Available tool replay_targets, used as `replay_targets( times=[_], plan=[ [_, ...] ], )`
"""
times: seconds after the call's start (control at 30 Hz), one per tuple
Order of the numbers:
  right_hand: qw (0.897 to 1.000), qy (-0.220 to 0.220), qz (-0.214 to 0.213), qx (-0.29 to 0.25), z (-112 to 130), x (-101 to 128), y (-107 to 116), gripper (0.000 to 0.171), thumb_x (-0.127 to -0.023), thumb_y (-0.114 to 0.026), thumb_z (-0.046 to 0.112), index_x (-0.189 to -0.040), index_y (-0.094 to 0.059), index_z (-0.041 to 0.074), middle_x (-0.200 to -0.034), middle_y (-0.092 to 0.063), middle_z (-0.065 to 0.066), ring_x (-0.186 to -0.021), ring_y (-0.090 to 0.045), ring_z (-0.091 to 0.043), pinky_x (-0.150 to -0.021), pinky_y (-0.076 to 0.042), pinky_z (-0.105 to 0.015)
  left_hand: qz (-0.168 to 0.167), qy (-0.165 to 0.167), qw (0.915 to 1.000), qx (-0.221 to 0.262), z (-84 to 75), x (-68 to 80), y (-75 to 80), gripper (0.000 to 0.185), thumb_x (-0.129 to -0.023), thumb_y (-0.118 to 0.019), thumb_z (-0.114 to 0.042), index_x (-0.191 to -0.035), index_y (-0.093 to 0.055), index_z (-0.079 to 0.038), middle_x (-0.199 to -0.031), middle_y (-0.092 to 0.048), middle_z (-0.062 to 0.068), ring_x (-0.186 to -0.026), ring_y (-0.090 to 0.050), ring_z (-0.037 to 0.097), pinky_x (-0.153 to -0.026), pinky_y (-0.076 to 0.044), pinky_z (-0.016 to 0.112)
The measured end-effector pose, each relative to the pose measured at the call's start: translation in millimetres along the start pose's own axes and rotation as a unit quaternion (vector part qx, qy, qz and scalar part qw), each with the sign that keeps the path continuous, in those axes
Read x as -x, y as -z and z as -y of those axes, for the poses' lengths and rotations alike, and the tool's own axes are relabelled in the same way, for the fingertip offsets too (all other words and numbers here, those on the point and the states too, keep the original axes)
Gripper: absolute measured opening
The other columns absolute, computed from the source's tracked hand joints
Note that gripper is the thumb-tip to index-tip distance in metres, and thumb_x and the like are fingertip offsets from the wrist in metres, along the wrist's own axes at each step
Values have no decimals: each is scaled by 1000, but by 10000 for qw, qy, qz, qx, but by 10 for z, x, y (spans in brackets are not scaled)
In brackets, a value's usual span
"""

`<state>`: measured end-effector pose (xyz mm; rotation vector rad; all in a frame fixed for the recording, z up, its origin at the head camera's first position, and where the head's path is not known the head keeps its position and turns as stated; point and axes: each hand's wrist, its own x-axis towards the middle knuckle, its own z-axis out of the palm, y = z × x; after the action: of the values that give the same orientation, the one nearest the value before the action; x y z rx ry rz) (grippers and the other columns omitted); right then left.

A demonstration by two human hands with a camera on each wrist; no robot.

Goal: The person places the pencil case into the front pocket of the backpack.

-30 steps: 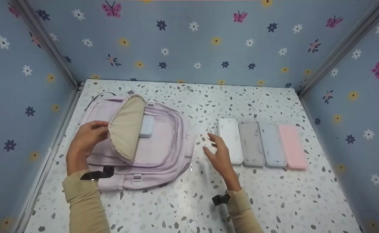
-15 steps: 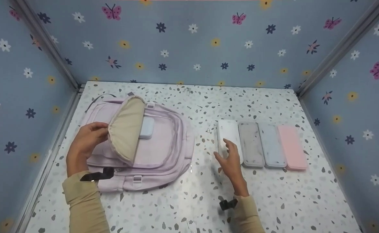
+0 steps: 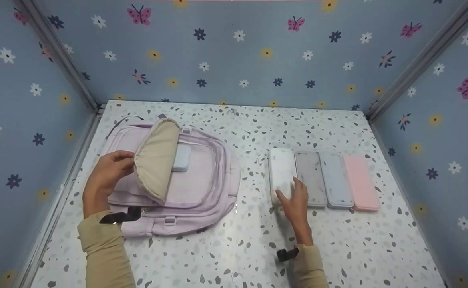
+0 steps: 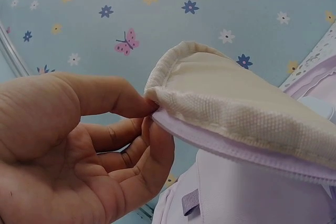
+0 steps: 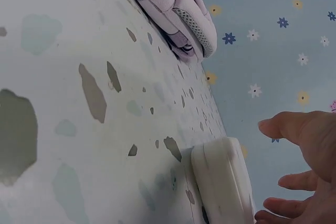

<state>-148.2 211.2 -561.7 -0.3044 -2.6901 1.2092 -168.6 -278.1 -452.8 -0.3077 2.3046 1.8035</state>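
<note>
Wallpaper (image 3: 234, 60) with flowers and butterflies closes in the speckled desk (image 3: 249, 240) on three sides, with metal posts at the two back corners. Four flat cases lie side by side on the right of the desk, long edges touching: a white case (image 3: 281, 170), a grey marbled case (image 3: 310, 176), a pale blue case (image 3: 335, 178) and a pink case (image 3: 361, 180). Nothing lies between this row and the lilac backpack (image 3: 194, 188), which rests flat on the left of the desk, well apart from the cases.

The left hand (image 3: 106, 176) pinches the edge of the backpack's flap (image 3: 156, 158) between thumb and fingers and holds it lifted, showing its beige lining; the left wrist view shows the pinch plainly. Under the raised flap a light blue case (image 3: 182, 157) lies on the pack, partly covered by the flap.

The right hand (image 3: 294, 200) rests over the near end of the white case, fingers loosely spread and not yet curled round it; the right wrist view shows the fingers apart beside the case.
</note>
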Motion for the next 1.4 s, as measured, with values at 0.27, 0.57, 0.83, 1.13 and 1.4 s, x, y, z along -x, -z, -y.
replay_targets(
  times=[0.27,0.57,0.83,1.13,1.4],
  plan=[
    [9987,-438,69,240,5,22,4,73,-84,-71,25,-142,-35,-1,-143,-34,-26,-135,-34,-40,-114,-27,-48,48,0,10000,35,-1,-12,-11,41,-96,-57,-24,-124,-47,3,-107,-53,-3,-93,-58,1,-84,-49,13],
    [9961,-622,102,618,59,49,-56,80,-84,-71,32,-145,-32,-1,-142,-34,-29,-132,-35,-42,-113,-28,-51,50,-22,9999,116,-11,-18,-3,39,-96,-56,-23,-124,-47,3,-107,-52,-3,-93,-59,1,-83,-50,13],
    [9911,-735,91,1108,148,97,-145,99,-82,-70,47,-151,-16,2,-141,-33,-29,-128,-34,-43,-109,-30,-53,72,34,10000,60,-44,-2,-18,41,-97,-55,-25,-126,-46,3,-109,-52,-2,-94,-58,1,-84,-49,13],
    [9903,-1011,-9,952,96,166,-332,110,-77,-76,45,-153,-7,6,-151,-18,-28,-137,-23,-43,-114,-25,-52,92,80,9998,131,-24,-2,-23,40,-96,-56,-26,-124,-47,1,-111,-50,-1,-96,-57,2,-85,-49,13],
    [9903,-1079,-82,867,30,200,-387,108,-78,-73,49,-153,-9,5,-154,-15,-25,-143,-18,-39,-117,-19,-48,71,46,9996,282,-28,7,-25,37,-96,-58,-24,-121,-48,1,-107,-52,-3,-93,-58,3,-83,-50,13]
  ],
)
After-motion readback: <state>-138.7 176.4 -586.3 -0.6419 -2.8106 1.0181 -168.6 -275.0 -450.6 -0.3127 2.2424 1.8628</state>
